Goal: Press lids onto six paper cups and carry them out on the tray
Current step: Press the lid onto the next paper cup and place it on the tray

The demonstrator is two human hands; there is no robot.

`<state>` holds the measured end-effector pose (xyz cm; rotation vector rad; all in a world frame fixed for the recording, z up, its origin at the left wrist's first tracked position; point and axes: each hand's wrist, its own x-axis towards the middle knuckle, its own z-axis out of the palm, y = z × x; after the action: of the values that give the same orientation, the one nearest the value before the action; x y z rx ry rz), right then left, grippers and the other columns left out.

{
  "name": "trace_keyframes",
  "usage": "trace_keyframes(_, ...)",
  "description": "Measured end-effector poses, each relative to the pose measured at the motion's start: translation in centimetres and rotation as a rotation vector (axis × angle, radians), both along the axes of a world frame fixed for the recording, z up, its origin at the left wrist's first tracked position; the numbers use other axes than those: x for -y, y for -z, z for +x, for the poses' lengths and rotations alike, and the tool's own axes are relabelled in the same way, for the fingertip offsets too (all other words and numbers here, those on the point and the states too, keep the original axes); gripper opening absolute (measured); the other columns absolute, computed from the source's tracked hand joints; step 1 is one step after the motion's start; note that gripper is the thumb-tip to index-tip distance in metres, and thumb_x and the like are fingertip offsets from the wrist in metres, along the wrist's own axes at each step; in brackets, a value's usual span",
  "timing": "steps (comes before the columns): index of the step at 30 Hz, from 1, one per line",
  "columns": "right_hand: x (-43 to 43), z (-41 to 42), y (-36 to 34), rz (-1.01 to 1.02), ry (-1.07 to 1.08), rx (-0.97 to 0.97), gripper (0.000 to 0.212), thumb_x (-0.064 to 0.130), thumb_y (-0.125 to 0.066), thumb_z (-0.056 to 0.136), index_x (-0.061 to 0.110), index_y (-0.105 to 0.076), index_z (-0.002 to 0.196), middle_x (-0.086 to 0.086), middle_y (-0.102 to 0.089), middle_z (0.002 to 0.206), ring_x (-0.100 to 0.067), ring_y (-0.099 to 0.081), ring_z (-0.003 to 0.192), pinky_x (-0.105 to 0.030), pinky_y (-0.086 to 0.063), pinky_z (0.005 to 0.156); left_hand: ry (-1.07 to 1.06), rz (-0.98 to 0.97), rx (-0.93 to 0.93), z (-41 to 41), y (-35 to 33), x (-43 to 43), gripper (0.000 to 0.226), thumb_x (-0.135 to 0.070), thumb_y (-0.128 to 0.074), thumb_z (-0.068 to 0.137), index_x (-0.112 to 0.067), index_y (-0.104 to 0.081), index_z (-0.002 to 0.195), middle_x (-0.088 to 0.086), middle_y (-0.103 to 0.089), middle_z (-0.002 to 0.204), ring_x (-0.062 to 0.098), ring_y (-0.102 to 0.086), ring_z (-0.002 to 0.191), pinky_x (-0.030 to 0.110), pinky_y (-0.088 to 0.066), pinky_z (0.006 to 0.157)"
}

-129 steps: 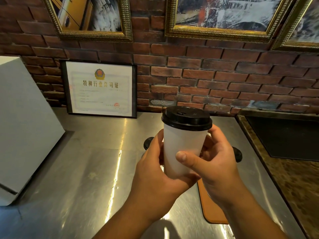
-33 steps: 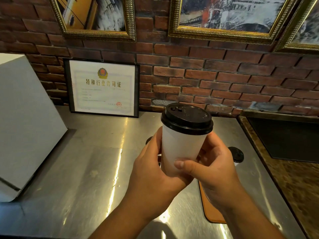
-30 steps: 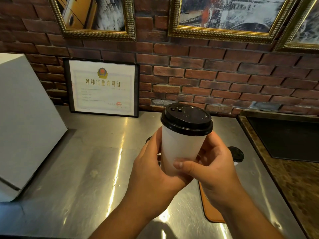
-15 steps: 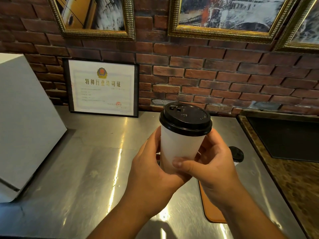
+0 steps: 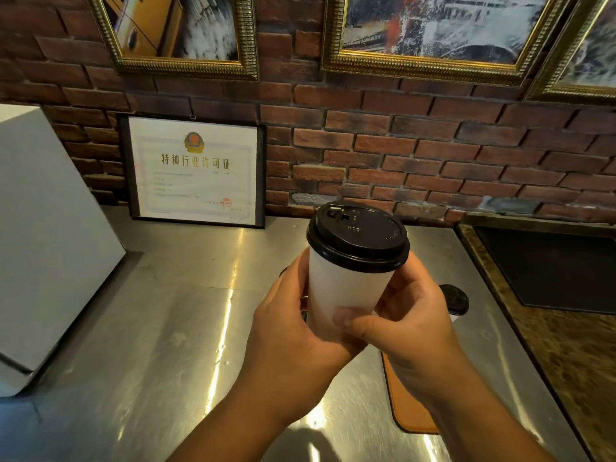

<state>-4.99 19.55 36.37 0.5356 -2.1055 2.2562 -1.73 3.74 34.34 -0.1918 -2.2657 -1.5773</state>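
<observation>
A white paper cup [image 5: 345, 291] with a black lid [image 5: 358, 240] on it is held up in front of me, above the steel counter. My left hand [image 5: 293, 331] wraps round its lower left side. My right hand [image 5: 410, 328] grips the right side, thumb across the front of the cup. Behind my right hand, the black lid of another cup [image 5: 455, 298] shows. An orange-brown tray [image 5: 405, 408] lies on the counter under my right wrist, mostly hidden. Other cups behind my hands are hidden.
The steel counter [image 5: 160, 345] runs to a brick wall, where a framed certificate [image 5: 195, 171] leans. A white box [image 5: 43, 241] stands at the left. A dark mat [image 5: 553, 265] lies on a brown stone top at the right.
Over the last seconds the cup has stayed in both hands, shifting only slightly; my grip is the same.
</observation>
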Motion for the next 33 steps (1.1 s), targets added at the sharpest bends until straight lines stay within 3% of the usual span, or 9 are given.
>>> trace_keyframes(2,0.06,-0.01,-0.05,-0.002,-0.021,0.016,0.091,0.008,-0.095,0.058,0.032,-0.058,0.138,0.011,-0.076,0.124,-0.011,-0.071,0.121,-0.022,-0.062,0.088,-0.007,0.004,-0.006,-0.11,0.08,0.08,0.083,-0.071,-0.082,0.06,-0.078,-0.04,0.131,-0.04,-0.06,0.128,-0.01,-0.057,0.122,0.0,-0.049,0.077)
trace_keyframes(8,0.19,-0.34,0.38,-0.015,-0.008,0.018,0.089,-0.005,-0.09,0.059,0.031,-0.061,0.136,0.007,-0.077,0.126,-0.016,-0.071,0.123,-0.03,-0.064,0.092,-0.008,0.014,-0.019,-0.17,0.72,-0.08,0.087,-0.068,-0.086,0.063,-0.066,-0.045,0.14,-0.037,-0.062,0.132,-0.01,-0.059,0.125,-0.003,-0.046,0.08)
trace_keyframes(12,0.26,-0.39,0.43,-0.042,-0.026,0.018,0.093,-0.001,-0.095,0.056,0.031,-0.06,0.137,0.006,-0.076,0.128,-0.016,-0.07,0.124,-0.026,-0.062,0.09,-0.017,0.028,-0.038,-0.32,0.87,-0.11,0.081,-0.066,-0.087,0.064,-0.072,-0.047,0.134,-0.038,-0.063,0.129,-0.012,-0.059,0.122,-0.004,-0.045,0.076)
trace_keyframes(14,0.24,-0.34,0.33,-0.037,-0.04,0.031,0.095,0.009,-0.096,0.055,0.033,-0.057,0.139,0.008,-0.074,0.13,-0.015,-0.069,0.126,-0.025,-0.061,0.092,-0.031,0.044,-0.04,-0.44,0.73,-0.14,0.076,-0.079,-0.083,0.066,-0.074,-0.046,0.132,-0.041,-0.062,0.128,-0.014,-0.059,0.121,-0.005,-0.045,0.075)
trace_keyframes(17,0.15,-0.39,0.3,-0.028,-0.028,0.037,0.093,0.001,-0.092,0.058,0.035,-0.057,0.138,0.009,-0.074,0.129,-0.015,-0.069,0.125,-0.026,-0.062,0.092,-0.037,0.052,-0.04,-0.54,0.62,-0.29,0.075,-0.095,-0.07,0.064,-0.076,-0.044,0.132,-0.043,-0.061,0.127,-0.016,-0.058,0.12,-0.006,-0.043,0.076)
trace_keyframes(20,0.12,-0.46,0.32,-0.035,0.0,0.016,0.094,0.005,-0.095,0.053,0.037,-0.061,0.135,0.008,-0.075,0.129,-0.016,-0.071,0.124,-0.031,-0.064,0.092,-0.009,0.058,-0.049,-0.47,0.64,-0.39,0.079,-0.092,-0.073,0.064,-0.072,-0.046,0.136,-0.038,-0.063,0.129,-0.013,-0.06,0.122,-0.005,-0.045,0.078)
trace_keyframes(25,0.18,-0.46,0.17,-0.053,-0.012,-0.007,0.09,0.016,-0.097,0.05,0.055,-0.066,0.124,0.01,-0.073,0.132,-0.014,-0.067,0.129,-0.033,-0.063,0.095,-0.005,0.015,-0.048,-0.75,0.84,-0.26,0.081,-0.081,-0.083,0.065,-0.07,-0.045,0.137,-0.033,-0.063,0.129,-0.007,-0.061,0.123,-0.002,-0.047,0.079)
trace_keyframes(29,0.03,-0.44,-0.03,-0.049,-0.05,-0.023,0.089,0.014,-0.096,0.056,0.053,-0.064,0.129,0.009,-0.072,0.134,-0.016,-0.066,0.131,-0.026,-0.061,0.094,-0.017,-0.001,-0.072,-0.85,0.73,-0.14,0.078,-0.078,-0.084,0.067,-0.073,-0.045,0.134,-0.034,-0.062,0.127,-0.006,-0.061,0.121,-0.002,-0.047,0.078)
trace_keyframes(33,-0.16,-0.68,0.0,-0.083,-0.035,-0.04,0.088,0.009,-0.097,0.054,0.042,-0.066,0.13,0.0,-0.073,0.132,-0.025,-0.067,0.129,-0.036,-0.063,0.095,0.006,0.019,-0.046,-0.86,0.91,-0.09,0.086,-0.087,-0.082,0.061,-0.071,-0.044,0.137,-0.033,-0.061,0.132,-0.003,-0.062,0.122,0.002,-0.051,0.081)
